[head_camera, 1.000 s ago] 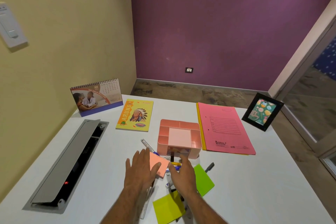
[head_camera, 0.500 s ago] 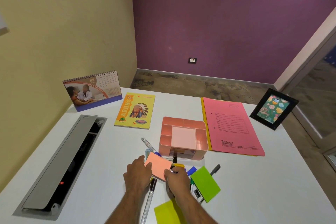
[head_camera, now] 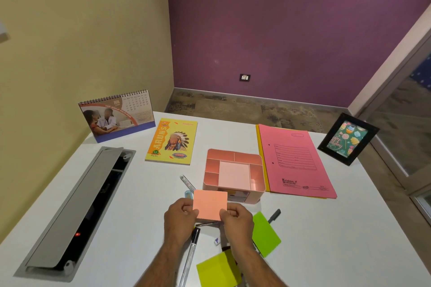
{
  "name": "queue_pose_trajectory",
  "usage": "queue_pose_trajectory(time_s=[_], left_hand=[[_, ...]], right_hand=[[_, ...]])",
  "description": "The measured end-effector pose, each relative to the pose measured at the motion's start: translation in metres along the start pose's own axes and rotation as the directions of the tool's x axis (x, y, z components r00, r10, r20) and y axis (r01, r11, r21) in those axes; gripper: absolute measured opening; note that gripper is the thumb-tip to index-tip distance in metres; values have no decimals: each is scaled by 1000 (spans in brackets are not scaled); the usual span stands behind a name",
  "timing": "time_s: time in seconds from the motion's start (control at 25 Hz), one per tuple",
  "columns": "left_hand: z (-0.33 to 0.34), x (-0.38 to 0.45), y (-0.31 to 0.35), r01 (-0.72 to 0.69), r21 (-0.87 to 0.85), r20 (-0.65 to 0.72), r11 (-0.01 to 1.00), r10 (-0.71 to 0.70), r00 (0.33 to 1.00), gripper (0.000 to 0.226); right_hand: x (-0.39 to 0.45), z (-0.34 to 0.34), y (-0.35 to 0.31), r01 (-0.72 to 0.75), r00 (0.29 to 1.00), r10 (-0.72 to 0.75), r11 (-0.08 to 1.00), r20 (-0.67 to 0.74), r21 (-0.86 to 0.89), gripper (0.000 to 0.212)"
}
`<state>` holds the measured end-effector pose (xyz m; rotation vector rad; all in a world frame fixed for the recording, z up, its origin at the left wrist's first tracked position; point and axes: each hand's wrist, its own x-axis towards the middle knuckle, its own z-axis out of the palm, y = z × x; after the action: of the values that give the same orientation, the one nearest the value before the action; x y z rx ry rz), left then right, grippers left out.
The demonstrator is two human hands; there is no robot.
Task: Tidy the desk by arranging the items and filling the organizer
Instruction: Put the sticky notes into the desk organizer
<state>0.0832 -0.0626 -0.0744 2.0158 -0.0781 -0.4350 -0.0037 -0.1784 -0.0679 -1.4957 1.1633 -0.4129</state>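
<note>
— Both hands have lifted that orange sticky-note pad (head_camera: 210, 204) off the pile of pens since a moment ago; it lay tilted on the desk (head_camera: 326, 228), now it's squared up and raised between them.

— How are they holding it?

— From the left: the left hand (head_camera: 180, 220) pinches the pad's near-left corner, thumb on top. The right hand (head_camera: 238, 222) pinches the near-right corner the same way. Neither is spread.

— And the organizer?

— The pink organizer (head_camera: 234, 173) sits straight beyond the hands, just past the pad's far edge. Its big square middle compartment looks bare, and I'd judge that's where the pad belongs. The pad's long side runs left to right, level with the organizer's front wall.

— Which hand is closer?

— About even; the right is perhaps a touch nearer that compartment. The move forward and down looks short.

— What else is about?

— Left of the left hand, nothing close. Under and between the wrists, a black-capped pen (head_camera: 192, 247) and other pens. Right of the right hand, a green pad (head_camera: 265, 234); nearer us, a yellow-green pad (head_camera: 218, 271).
</note>
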Motion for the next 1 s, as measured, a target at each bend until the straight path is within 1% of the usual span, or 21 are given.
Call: queue_pose_trajectory(time_s=[0.08, 0.16, 0.2, 0.24, 0.28, 0.32, 0.36, 0.44, 0.48, 0.52, 0.6, 0.72, 0.88, 1.0], left_hand=[[5, -4, 10, -11, -62, 13, 998, 12, 1000, 16], [14, -7, 16, -37, -69, 40, 997, 39, 998, 16], [18, -7, 16, -56, -36, 83, 998, 59, 995, 16], [22, -8, 16, -80, 24, 155, 996, 76, 985, 15], [24, -10, 14, -114, 117, 246, 987, 82, 966, 17], [26, -14, 13, -173, 239, 339, 956, 85, 937, 23], [26, -18, 11, -245, 368, 425, 897, 72, 902, 32], [27, -29, 10, -398, 564, 563, 724, 15, 826, 48], [28, -34, 10, -467, 615, 615, 636, -16, 788, 53], [30, -38, 10, -521, 639, 652, 565, -38, 758, 56], [38, -41, 6, -577, 660, 684, 481, -67, 726, 62], [47, -42, 2, -596, 673, 688, 437, -74, 722, 69], [50, -41, -3, -598, 700, 669, 391, -65, 741, 68], [49, -38, -1, -562, 720, 644, 406, -90, 760, 60]], right_hand=[[1, -13, -11, 130, 992, -129, 991, 10, -14, 19], [7, -30, -27, 262, 965, -262, 965, -7, -23, 19], [11, -40, -37, 313, 949, -313, 950, -27, -20, 18], [18, -49, -48, 351, 934, -352, 936, -56, -13, 19], [26, -58, -60, 380, 920, -379, 925, -96, -9, 20], [38, -66, -70, 407, 903, -405, 913, -141, -18, 21], [50, -73, -79, 436, 880, -438, 898, -182, -50, 21], [75, -84, -93, 505, 819, -536, 843, -206, -185, 19], [86, -87, -97, 526, 795, -578, 807, -181, -268, 18], [95, -89, -101, 528, 787, -600, 775, -143, -347, 18], [110, -88, -103, 525, 783, -621, 696, -43, -490, 20], [122, -81, -105, 522, 780, -618, 560, 95, -643, 25], [128, -70, -107, 535, 795, -567, 490, 215, -688, 35], [133, -64, -106, 501, 830, -492, 455, 261, -736, 33]])
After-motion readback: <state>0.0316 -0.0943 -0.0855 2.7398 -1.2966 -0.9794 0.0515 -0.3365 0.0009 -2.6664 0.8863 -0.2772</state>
